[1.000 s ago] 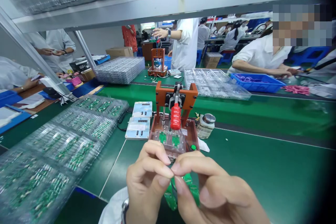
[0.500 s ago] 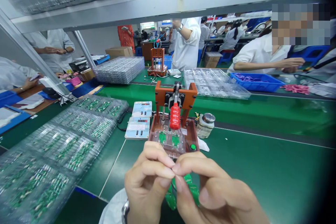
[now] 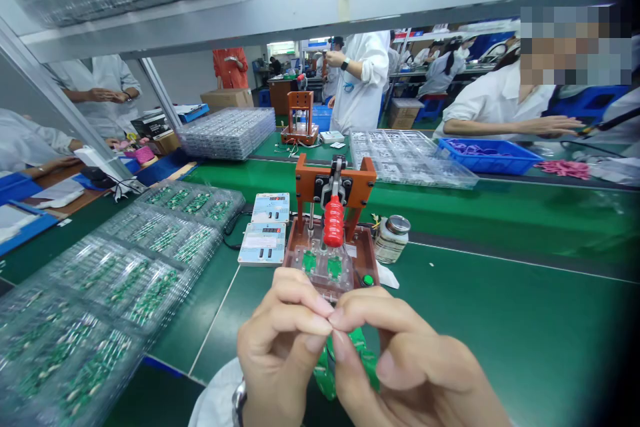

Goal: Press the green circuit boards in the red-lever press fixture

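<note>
My left hand (image 3: 285,340) and my right hand (image 3: 400,353) meet fingertip to fingertip at the front of the bench. Both pinch at the same spot, and whatever lies between the tips is hidden or too small to name. Below and behind the fingers shows a shiny green item (image 3: 326,373), partly covered by my hands. Just beyond stands an orange-brown press fixture (image 3: 367,190) with a red lever handle (image 3: 333,223). In its clear nest (image 3: 320,273) lie two small green circuit boards (image 3: 335,267). A green button (image 3: 368,280) sits at its front right.
Clear trays of green boards (image 3: 150,233) cover the bench's left side. Two display boxes (image 3: 262,244) and a glass jar (image 3: 393,240) flank the fixture. Across the green belt are another tray (image 3: 410,157), a blue bin (image 3: 487,157) and co-workers. A shelf beam (image 3: 280,10) crosses overhead.
My hands stay almost still, pinched together. In the background, the standing person in white has shifted slightly right, and the seated co-worker's hands on the right have lowered.
</note>
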Available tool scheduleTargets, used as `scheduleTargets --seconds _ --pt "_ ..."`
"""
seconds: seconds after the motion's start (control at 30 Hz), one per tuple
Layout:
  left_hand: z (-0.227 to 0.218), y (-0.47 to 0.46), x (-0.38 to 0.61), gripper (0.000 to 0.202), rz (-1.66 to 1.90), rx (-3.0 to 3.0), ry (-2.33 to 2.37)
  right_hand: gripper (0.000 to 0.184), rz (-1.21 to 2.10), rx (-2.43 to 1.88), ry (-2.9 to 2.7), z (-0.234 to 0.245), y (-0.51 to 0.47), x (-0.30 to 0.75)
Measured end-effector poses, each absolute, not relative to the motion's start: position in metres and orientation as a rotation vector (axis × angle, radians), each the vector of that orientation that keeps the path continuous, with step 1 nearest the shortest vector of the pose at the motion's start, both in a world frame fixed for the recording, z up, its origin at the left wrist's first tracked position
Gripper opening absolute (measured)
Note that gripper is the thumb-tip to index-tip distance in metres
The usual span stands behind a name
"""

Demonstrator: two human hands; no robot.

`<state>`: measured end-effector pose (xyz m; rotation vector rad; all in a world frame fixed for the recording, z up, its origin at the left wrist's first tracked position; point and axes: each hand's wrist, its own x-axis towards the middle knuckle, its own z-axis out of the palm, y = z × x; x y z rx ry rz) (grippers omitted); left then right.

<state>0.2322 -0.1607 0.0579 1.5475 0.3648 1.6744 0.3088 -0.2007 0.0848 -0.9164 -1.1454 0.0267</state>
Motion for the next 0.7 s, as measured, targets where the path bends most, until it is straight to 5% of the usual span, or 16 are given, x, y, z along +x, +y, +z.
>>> scheduleTargets --seconds 0.7 --pt "0.058 -0.162 0.233 0.014 1.686 1.559 0.395 0.034 0.054 -0.922 -1.578 0.096 -0.208 0.339"
